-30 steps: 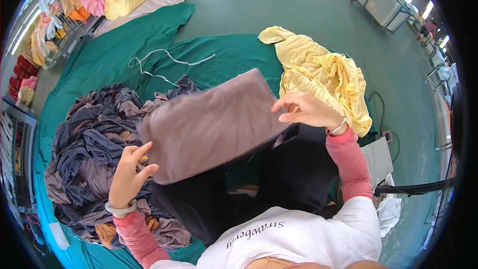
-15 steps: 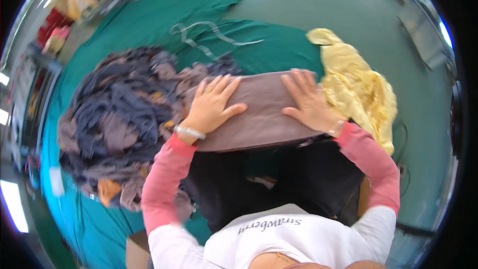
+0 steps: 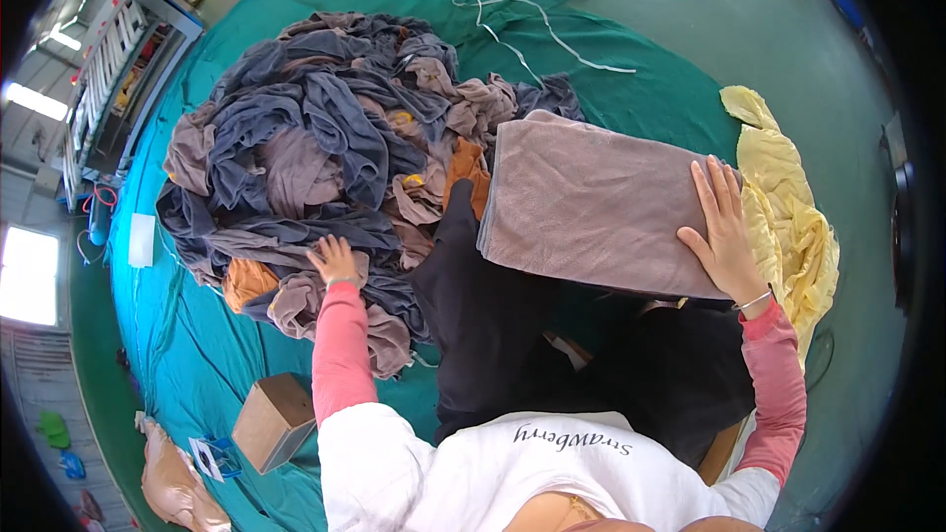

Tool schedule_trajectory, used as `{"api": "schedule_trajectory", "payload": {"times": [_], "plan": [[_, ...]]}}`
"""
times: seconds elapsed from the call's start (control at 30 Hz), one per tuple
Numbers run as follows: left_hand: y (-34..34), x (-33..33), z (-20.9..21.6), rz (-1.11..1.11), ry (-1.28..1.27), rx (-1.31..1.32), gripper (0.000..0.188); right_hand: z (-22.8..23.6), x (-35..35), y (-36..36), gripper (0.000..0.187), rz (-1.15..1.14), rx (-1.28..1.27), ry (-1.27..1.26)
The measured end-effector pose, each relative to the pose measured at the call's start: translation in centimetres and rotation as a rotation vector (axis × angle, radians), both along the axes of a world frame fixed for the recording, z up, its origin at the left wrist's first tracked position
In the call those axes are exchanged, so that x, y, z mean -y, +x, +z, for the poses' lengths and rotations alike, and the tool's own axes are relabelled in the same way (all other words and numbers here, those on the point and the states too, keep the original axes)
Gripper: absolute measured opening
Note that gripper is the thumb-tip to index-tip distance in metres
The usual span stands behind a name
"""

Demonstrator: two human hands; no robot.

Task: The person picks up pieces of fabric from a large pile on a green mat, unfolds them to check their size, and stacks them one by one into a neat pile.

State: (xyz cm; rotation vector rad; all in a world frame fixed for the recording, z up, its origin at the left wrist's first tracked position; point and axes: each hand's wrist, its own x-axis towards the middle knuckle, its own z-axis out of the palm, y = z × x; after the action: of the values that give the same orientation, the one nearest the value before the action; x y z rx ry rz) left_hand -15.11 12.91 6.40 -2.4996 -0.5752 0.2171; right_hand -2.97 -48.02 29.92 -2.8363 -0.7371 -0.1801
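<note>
A neat stack of mauve-brown cloths (image 3: 591, 202), probably towels, lies across my knees. My right hand (image 3: 724, 236) rests flat on the stack's right end, fingers stretched out and holding nothing. My left hand (image 3: 337, 263) is away from the stack, at the near edge of a large heap of crumpled grey and mauve-brown cloths (image 3: 325, 148). Its fingers are apart and touch the heap, with nothing seen gripped in them. An orange cloth (image 3: 250, 284) lies in the heap to the left of this hand.
Green sheeting (image 3: 650, 79) covers the floor under the heap, with a white strap (image 3: 552, 34) on it. Crumpled yellow fabric (image 3: 788, 207) lies beyond my right hand. A cardboard box (image 3: 276, 424) stands at the lower left. Metal racking (image 3: 108, 89) is at the far left.
My left hand has left the stack and moved left and down to the heap. My right hand stays flat on the stack. The view has turned toward the left.
</note>
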Motion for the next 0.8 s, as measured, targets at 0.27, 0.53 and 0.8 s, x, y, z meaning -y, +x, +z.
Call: {"api": "schedule_trajectory", "payload": {"times": [0.27, 0.53, 0.8], "plan": [[2.8, -0.2, 3.1, -0.374, -0.023, 0.134, 0.027, 0.0, 0.5, -0.2, 0.067, -0.061, 0.001, -0.025], [4.7, -1.8, 3.7, -0.125, 0.104, -0.164, 0.028, 0.2, 0.3, -0.7, 0.068, -0.038, 0.029, -0.033], [6.6, -4.7, 8.1, -0.037, -0.363, 0.092, 0.018, 8.7, -0.9, -1.3, 0.056, 0.068, -0.182, 0.522]]}}
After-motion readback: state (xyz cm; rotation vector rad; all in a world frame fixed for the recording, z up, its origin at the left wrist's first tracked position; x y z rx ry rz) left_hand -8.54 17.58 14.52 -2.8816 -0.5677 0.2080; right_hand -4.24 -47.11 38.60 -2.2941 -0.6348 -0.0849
